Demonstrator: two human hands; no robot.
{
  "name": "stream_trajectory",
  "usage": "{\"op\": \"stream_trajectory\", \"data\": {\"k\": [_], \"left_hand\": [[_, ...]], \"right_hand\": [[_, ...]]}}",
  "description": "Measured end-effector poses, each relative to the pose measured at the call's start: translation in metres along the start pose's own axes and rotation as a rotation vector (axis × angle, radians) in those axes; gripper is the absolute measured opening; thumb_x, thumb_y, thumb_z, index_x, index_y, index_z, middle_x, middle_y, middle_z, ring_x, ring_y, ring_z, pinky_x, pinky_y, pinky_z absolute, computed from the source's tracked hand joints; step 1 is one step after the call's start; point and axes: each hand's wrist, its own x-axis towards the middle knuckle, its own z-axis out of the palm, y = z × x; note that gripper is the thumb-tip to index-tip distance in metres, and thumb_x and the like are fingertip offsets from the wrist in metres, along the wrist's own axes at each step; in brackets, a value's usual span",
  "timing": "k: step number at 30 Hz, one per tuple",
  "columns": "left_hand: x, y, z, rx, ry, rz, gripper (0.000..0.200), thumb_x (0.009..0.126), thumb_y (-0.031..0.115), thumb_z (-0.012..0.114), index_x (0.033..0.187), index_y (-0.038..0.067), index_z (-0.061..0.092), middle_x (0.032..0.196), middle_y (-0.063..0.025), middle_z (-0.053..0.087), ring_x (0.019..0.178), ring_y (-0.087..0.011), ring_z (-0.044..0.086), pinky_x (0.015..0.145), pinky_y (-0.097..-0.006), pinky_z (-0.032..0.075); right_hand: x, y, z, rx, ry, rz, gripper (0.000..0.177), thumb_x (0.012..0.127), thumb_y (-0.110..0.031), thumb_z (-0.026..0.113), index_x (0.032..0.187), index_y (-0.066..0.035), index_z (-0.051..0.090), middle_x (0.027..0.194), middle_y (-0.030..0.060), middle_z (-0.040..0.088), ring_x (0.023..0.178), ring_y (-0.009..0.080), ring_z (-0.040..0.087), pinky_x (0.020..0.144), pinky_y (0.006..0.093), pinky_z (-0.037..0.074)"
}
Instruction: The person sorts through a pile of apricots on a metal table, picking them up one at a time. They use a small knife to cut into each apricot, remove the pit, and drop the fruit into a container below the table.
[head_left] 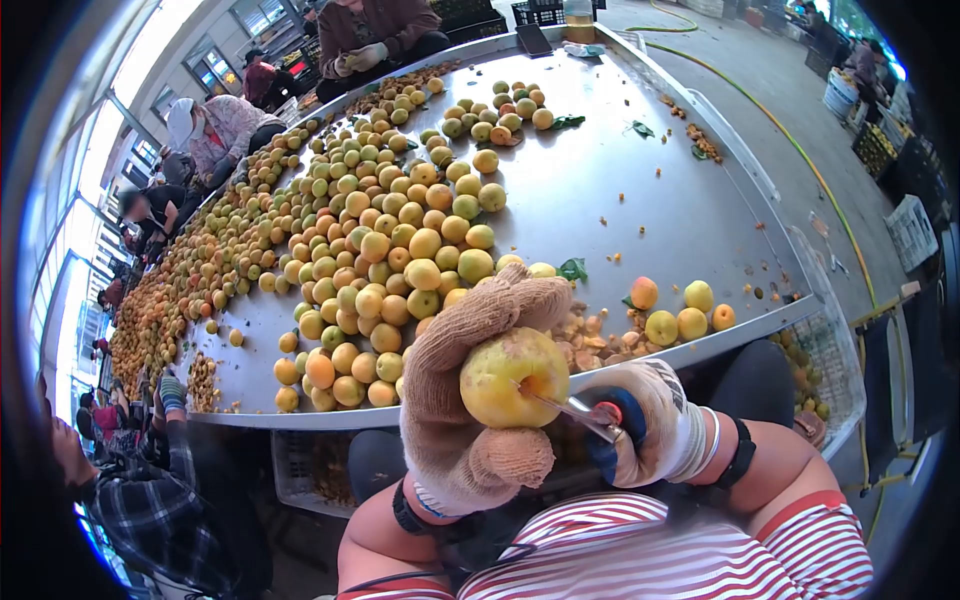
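A gloved left hand of mine (480,400) is wrapped around a large yellow apricot (505,370), held up close to the camera above the table's front edge. The fruit's skin is mottled, and an orange-brown hole opens in the side facing right. My right hand (650,415), gloved too, grips pliers (598,420) with slim metal jaws and blue and red on the handle. Their tip enters the hole in the apricot; the inside of the fruit is hidden. Several loose apricots (662,327) lie on the table just beyond my right hand.
A metal table (600,160) bears a long heap of apricots (370,270). Small brown scraps (590,340) lie near its front edge. Crates with contents (800,375) stand below. Other people (215,135) sit along the far and left sides. A yellow hose (790,140) crosses the floor.
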Motion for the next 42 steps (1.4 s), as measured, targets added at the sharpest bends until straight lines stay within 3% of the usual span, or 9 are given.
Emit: {"op": "stream_trajectory", "data": {"k": [5,11,12,16,27,33,35,38,42], "left_hand": [[0.003,0.002,0.017,0.046,0.152,-0.079,0.094,0.084,0.058,0.073,0.145,-0.003,0.038,0.138,-0.0192,0.056,0.135,-0.0303,0.049,0.114,-0.0435,0.036],[0.007,-0.003,0.012,-0.059,0.029,-0.438,0.088,0.099,0.070,0.030,0.148,-0.004,0.033,0.135,-0.0211,0.057,0.129,-0.0283,0.054,0.110,-0.0388,0.039],[0.013,-0.005,0.004,-0.021,-0.010,-0.372,0.076,0.102,0.053,0.048,0.151,-0.003,0.030,0.138,-0.0205,0.055,0.129,-0.0284,0.053,0.112,-0.0394,0.037],[0.016,0.003,0.011,-0.026,0.049,-0.208,0.080,0.087,0.009,0.076,0.152,0.000,0.030,0.140,-0.0200,0.052,0.128,-0.0262,0.054,0.111,-0.0395,0.039],[0.006,-0.025,0.001,-0.189,0.070,-0.434,0.080,0.091,0.033,0.074,0.147,-0.007,0.032,0.136,-0.0161,0.056,0.124,-0.0258,0.057,0.108,-0.0388,0.042],[0.013,-0.009,0.007,0.064,0.011,-0.261,0.084,0.077,-0.009,0.078,0.148,-0.002,0.033,0.139,-0.0180,0.052,0.123,-0.0219,0.055,0.108,-0.0378,0.043],[0.012,-0.011,0.005,0.121,-0.017,-0.197,0.068,0.088,0.005,0.074,0.145,-0.003,0.037,0.139,-0.0178,0.052,0.121,-0.0209,0.057,0.104,-0.0346,0.047],[0.015,-0.018,0.002,0.158,0.125,-0.309,0.086,0.094,0.068,0.048,0.141,-0.004,0.042,0.137,-0.0161,0.056,0.125,-0.0310,0.058,0.110,-0.0433,0.043],[0.011,-0.022,-0.004,-0.158,0.164,-0.417,0.053,0.107,0.037,0.043,0.139,-0.004,0.045,0.128,-0.0140,0.062,0.121,-0.0225,0.060,0.098,-0.0330,0.050]], "right_hand": [[-0.001,0.007,0.014,-0.006,0.023,0.029,0.034,0.084,-0.015,0.066,0.112,0.004,0.058,0.085,0.0147,0.065,0.068,0.0342,0.065,0.062,0.0391,0.054],[-0.002,0.011,0.023,0.025,0.098,0.172,0.025,0.087,-0.012,0.063,0.107,0.002,0.058,0.079,0.0151,0.062,0.064,0.0358,0.062,0.059,0.0419,0.051],[-0.001,0.013,0.021,-0.053,0.094,0.152,0.021,0.088,-0.008,0.061,0.106,0.002,0.057,0.075,0.0142,0.061,0.063,0.0355,0.062,0.057,0.0410,0.051],[0.002,0.011,0.019,-0.021,0.177,0.116,0.020,0.089,-0.006,0.060,0.106,0.002,0.057,0.076,0.0145,0.062,0.062,0.0357,0.062,0.056,0.0413,0.051],[-0.003,0.018,0.019,-0.150,0.163,0.099,0.029,0.088,-0.006,0.061,0.115,0.005,0.056,0.082,0.0180,0.062,0.066,0.0364,0.063,0.058,0.0408,0.051],[-0.003,0.012,0.018,-0.154,0.171,0.104,0.027,0.088,-0.006,0.062,0.112,0.003,0.057,0.082,0.0173,0.063,0.066,0.0365,0.063,0.058,0.0408,0.051],[0.000,0.012,0.019,-0.148,0.166,0.102,0.027,0.087,-0.007,0.063,0.112,0.003,0.057,0.081,0.0168,0.063,0.065,0.0365,0.062,0.057,0.0409,0.051],[0.002,0.014,0.020,-0.199,0.155,0.089,0.029,0.085,-0.007,0.065,0.111,0.002,0.057,0.080,0.0155,0.063,0.064,0.0362,0.062,0.056,0.0412,0.051],[0.002,0.017,0.020,-0.277,0.113,0.097,0.032,0.083,-0.008,0.066,0.112,0.002,0.057,0.078,0.0140,0.063,0.063,0.0350,0.062,0.055,0.0413,0.051]]}}
